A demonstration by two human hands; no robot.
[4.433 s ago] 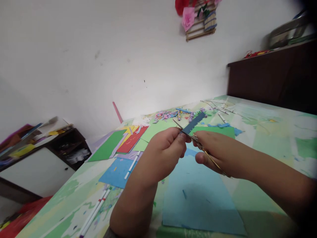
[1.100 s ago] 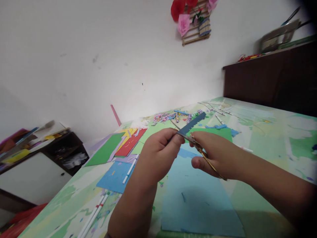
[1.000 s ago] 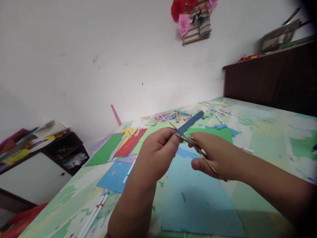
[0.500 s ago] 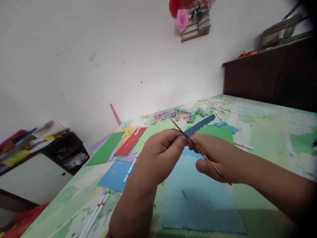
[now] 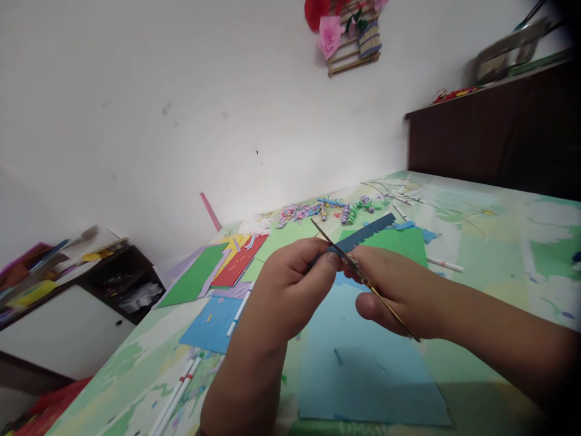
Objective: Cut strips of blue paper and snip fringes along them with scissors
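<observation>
My left hand (image 5: 302,278) pinches a dark blue paper strip (image 5: 370,234) between thumb and fingers. One long edge of the strip is cut into a jagged fringe, and its free end points up to the right. My right hand (image 5: 394,284) is closed on a pair of scissors (image 5: 376,289) with gold-coloured handles. The blades cross the strip right beside my left thumb; my fingers partly hide the handles. Below both hands a light blue paper sheet (image 5: 367,369) lies on the table, with a small dark blue scrap (image 5: 338,356) on it.
Green card (image 5: 193,275), red card (image 5: 239,260) and a blue sheet (image 5: 211,324) lie left on the patterned tablecloth (image 5: 122,369). White sticks (image 5: 175,393) are at the front left. Curled paper pieces (image 5: 349,213) lie toward the wall. A dark cabinet (image 5: 476,133) stands at right.
Both hands stay nearly in place, with the scissors still across the strip. The strip's free end has dipped slightly. The whole view has shifted a little.
</observation>
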